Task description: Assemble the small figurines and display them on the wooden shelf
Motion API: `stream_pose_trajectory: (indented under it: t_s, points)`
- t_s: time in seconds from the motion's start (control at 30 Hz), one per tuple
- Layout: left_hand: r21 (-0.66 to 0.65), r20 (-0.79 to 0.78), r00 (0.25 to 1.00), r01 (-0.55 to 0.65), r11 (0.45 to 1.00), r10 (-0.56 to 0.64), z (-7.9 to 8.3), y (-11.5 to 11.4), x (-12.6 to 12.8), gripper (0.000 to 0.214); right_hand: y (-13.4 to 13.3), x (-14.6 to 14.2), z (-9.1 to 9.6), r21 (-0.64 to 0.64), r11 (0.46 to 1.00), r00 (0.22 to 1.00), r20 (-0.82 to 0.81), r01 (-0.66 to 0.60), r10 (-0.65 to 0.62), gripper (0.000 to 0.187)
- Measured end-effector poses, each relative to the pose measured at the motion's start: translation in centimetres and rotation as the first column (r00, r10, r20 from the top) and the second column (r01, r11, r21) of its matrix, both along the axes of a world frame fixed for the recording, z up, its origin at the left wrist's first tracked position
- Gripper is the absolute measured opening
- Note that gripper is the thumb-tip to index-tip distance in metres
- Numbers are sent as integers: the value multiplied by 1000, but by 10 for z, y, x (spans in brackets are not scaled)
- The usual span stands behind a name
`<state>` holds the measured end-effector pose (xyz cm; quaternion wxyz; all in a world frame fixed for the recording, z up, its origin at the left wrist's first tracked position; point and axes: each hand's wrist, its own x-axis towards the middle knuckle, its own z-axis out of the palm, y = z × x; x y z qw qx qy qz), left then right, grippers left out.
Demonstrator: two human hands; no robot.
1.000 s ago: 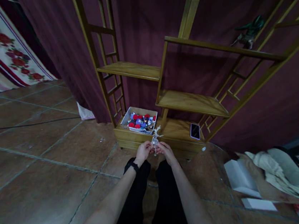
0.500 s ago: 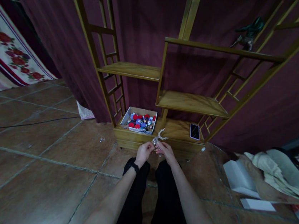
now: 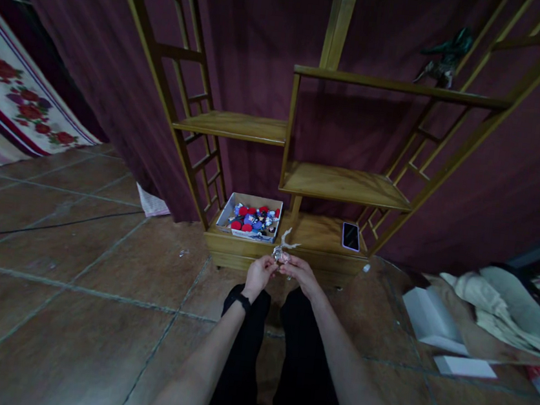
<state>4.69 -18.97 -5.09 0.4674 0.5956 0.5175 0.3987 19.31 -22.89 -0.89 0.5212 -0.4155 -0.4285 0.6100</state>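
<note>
Both hands meet in front of the low wooden base, around a small figurine (image 3: 283, 255) with a pale, branching, antler-like part sticking up from it. My left hand (image 3: 260, 274) is closed, its fingertips pinching the figurine's left side. From the right, my right hand (image 3: 300, 272) grips the pinkish lower part between thumb and fingers. Fine details of the figurine are too small to make out. Just beyond my left hand, an open cardboard box (image 3: 221, 222) stands on the base, filled with several small figures in red, blue and white.
A wooden shelf unit (image 3: 344, 186) rises in front of me. On its base lies a phone (image 3: 350, 236); a dark green figure (image 3: 446, 57) stands on the upper right shelf. White boxes (image 3: 435, 319) and cloth (image 3: 501, 310) lie on the floor at right, and a black cable (image 3: 53, 225) at left.
The figurine has tilted slightly and moved a little up and left in the hands. The right fingers have shifted lower on it, showing more of its pinkish part.
</note>
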Motion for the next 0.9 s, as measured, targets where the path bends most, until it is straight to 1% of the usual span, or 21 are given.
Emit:
stream_pose_trajectory:
  t_s: [0.07,0.17,0.27,0.47,0.73,0.9]
  points:
    - [-3,9,1000,5,1000,-5,-2,1,0,13,1,1,-1,-32,999,999,-25,19,-20,38]
    - [5,-9,999,46,999,-46,-5,3,-1,11,4,2,-6,-80,994,995,-64,76,-81,39]
    - [27,-52,996,77,997,-76,-5,3,-2,10,7,4,-12,-87,990,990,-86,107,-115,40]
    - [48,-107,992,77,996,-71,-2,1,-2,10,9,8,-17,-80,994,989,-120,73,-83,34]
    - [62,-77,996,58,996,-54,-2,0,1,10,9,10,-17,-72,994,987,-133,77,-87,33]
    - [58,-54,996,69,996,-66,-2,-1,1,10,9,9,-18,-93,990,986,-118,108,-118,30]
